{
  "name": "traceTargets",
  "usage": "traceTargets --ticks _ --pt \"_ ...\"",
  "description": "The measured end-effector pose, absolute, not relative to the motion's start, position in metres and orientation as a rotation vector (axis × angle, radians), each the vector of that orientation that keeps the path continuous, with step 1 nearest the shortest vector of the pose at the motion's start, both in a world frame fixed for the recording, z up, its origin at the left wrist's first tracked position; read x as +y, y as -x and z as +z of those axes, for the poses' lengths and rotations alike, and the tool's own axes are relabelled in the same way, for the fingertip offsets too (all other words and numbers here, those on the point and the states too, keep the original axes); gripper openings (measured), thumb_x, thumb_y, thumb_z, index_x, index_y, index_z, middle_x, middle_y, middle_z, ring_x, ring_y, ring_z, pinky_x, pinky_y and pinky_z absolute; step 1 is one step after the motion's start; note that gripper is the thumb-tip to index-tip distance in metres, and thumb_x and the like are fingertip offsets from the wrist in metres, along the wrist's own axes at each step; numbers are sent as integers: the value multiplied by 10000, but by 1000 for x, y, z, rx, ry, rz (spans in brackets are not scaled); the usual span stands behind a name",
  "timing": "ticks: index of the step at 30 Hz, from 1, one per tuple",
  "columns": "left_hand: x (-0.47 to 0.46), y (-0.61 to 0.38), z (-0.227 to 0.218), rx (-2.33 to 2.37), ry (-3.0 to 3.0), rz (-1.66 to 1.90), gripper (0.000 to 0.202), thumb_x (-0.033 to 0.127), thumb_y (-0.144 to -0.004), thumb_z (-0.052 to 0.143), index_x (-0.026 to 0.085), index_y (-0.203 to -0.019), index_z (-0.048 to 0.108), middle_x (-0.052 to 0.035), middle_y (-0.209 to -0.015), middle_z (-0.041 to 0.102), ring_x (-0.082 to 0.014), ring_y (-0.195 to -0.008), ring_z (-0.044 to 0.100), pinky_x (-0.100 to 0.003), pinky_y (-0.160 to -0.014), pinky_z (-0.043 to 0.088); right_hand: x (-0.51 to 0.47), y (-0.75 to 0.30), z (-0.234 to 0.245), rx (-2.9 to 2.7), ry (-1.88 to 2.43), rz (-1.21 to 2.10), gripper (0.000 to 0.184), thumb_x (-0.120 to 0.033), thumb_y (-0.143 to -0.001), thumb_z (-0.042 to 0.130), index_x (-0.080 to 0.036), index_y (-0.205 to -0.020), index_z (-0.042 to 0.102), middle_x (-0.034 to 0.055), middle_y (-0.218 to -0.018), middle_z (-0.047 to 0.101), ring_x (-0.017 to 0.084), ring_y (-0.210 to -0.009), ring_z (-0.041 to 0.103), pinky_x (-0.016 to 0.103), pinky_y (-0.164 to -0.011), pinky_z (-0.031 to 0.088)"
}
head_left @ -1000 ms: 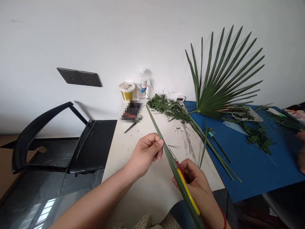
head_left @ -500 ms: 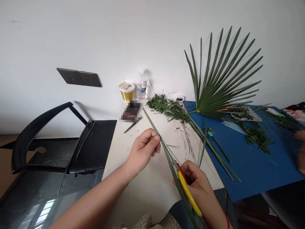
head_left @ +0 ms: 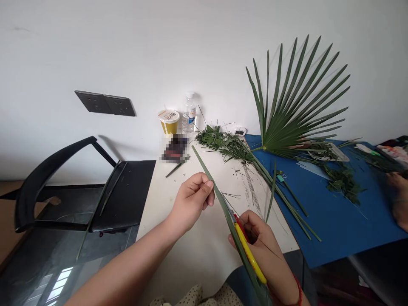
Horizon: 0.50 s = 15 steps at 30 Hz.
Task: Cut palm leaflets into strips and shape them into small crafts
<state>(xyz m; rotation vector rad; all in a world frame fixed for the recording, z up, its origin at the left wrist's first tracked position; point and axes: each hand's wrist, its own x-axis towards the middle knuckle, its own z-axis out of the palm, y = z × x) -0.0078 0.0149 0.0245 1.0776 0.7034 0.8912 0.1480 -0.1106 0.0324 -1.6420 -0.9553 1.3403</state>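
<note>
My left hand (head_left: 191,199) pinches a long green palm leaf strip (head_left: 202,166) that runs from the table's far side down toward me. My right hand (head_left: 261,246) grips red and yellow scissors (head_left: 247,248), whose blades lie along the strip just below my left fingers. A thin sliver of leaf trails off beside the blades. Both hands hover over the white table (head_left: 191,255).
A fan-shaped palm leaf (head_left: 293,110) stands over a blue mat (head_left: 338,225) with leaf scraps (head_left: 226,142). A yellow cup (head_left: 170,121) and water bottle (head_left: 190,113) stand by the wall. A black chair (head_left: 79,187) is at left. Another person's hand (head_left: 398,199) shows at far right.
My left hand has slid slightly down and left along the strip, and the strip's far tip swung a little left. The scissors moved slightly up the strip.
</note>
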Motion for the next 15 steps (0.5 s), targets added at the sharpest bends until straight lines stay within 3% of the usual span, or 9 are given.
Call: traceTargets --ticks 7,15 --pt "14 7 25 717 -1075 882 295 393 -903 595 206 -709 475 47 -484 525 -83 -443 321 -230 -461 235 -111 -147 32 -898 1623 1324 427 -458 -739 786 -234 -691 425 -63 -621 453 118 -556 402 234 -501 336" --pt "10 5 24 715 -1144 841 279 334 -931 544 205 -697 467 47 -483 542 -83 -448 322 -235 -485 257 -108 -148 29 -909 1633 1289 362 -367 -722 794 -232 -714 458 -62 -614 485 121 -560 431 234 -504 340"
